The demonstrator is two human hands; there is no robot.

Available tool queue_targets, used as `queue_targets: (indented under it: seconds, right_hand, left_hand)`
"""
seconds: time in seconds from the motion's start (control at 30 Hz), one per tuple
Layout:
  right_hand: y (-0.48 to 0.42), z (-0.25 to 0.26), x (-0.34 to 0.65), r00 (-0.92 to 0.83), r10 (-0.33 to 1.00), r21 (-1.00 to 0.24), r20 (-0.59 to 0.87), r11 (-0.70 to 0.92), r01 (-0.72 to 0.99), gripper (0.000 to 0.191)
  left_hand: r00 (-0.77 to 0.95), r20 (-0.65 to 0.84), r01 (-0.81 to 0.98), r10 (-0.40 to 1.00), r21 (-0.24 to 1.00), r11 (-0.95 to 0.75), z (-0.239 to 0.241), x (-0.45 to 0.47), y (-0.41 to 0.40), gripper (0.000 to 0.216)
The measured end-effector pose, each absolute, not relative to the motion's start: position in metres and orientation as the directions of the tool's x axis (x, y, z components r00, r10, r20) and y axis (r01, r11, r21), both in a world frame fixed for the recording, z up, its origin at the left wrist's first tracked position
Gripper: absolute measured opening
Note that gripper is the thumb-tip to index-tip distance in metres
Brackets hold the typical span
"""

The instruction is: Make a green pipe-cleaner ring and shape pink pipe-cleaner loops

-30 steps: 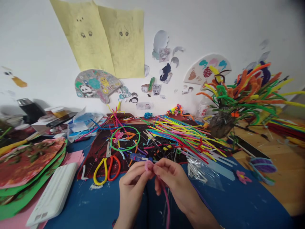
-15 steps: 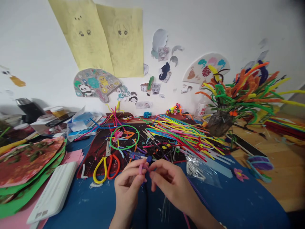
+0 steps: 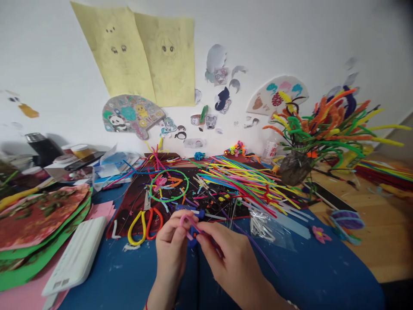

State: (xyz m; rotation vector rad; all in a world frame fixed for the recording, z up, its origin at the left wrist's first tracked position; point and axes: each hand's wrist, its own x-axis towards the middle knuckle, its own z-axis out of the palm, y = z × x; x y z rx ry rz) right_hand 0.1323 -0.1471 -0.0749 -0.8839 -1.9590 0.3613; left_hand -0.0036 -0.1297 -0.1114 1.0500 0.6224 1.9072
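My left hand (image 3: 172, 247) and my right hand (image 3: 226, 256) meet low in the middle, over the blue table cover (image 3: 129, 280). Both pinch a pink pipe cleaner (image 3: 187, 220) that is bent into a small loop between the fingertips. Something small and blue shows just under the loop, too hidden to name. Scissors with yellow and red handles (image 3: 145, 224) lie just left of my left hand. A green pipe-cleaner ring (image 3: 169, 186) rests on the dark mat behind them.
A heap of coloured pipe cleaners (image 3: 248, 181) spreads behind my hands. A vase of bent pipe cleaners (image 3: 295, 168) stands at the right. A clear bag of small white pieces (image 3: 267, 228) lies near my right hand. A white box (image 3: 77, 258) and stacked papers (image 3: 38, 215) lie left.
The pink pipe cleaner's loop has been bent wider and sits lower and to the left. Both hands shifted slightly left with it; its long tail no longer hangs below my right hand.
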Motion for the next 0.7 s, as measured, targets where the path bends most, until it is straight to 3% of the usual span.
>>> queue_targets:
  seconds: [0.1,0.2,0.33,0.57,0.7]
  right_hand:
    - [-0.142,-0.073,0.135,-0.257,0.758,-0.648,0.599,0.648,0.401,0.02]
    - [-0.139,-0.07,0.14,-0.196,0.772,-0.68,0.604,0.628,0.378,0.023]
    - [-0.139,-0.068,0.145,-0.261,0.771,-0.673,0.582,0.636,0.379,0.025]
    - [-0.136,-0.065,0.15,-0.4,0.68,-0.537,0.614,0.732,0.42,0.027]
    - [-0.136,-0.062,0.154,-0.492,0.568,-0.388,0.66,0.818,0.424,0.027]
  left_hand:
    - [-0.227,0.379,-0.402,0.897,0.803,-0.441,-0.113,-0.004,-0.13,0.017]
    - [-0.102,0.225,-0.42,0.969,0.873,-0.247,-0.111,-0.003,-0.133,0.016]
    - [0.12,0.101,-0.475,0.988,0.88,-0.032,-0.103,0.0,-0.136,0.018]
    - [0.333,-0.005,-0.603,0.943,0.768,0.217,-0.103,-0.004,-0.135,0.023]
    - [0.321,-0.083,-0.596,0.944,0.757,0.269,-0.105,-0.006,-0.133,0.02]
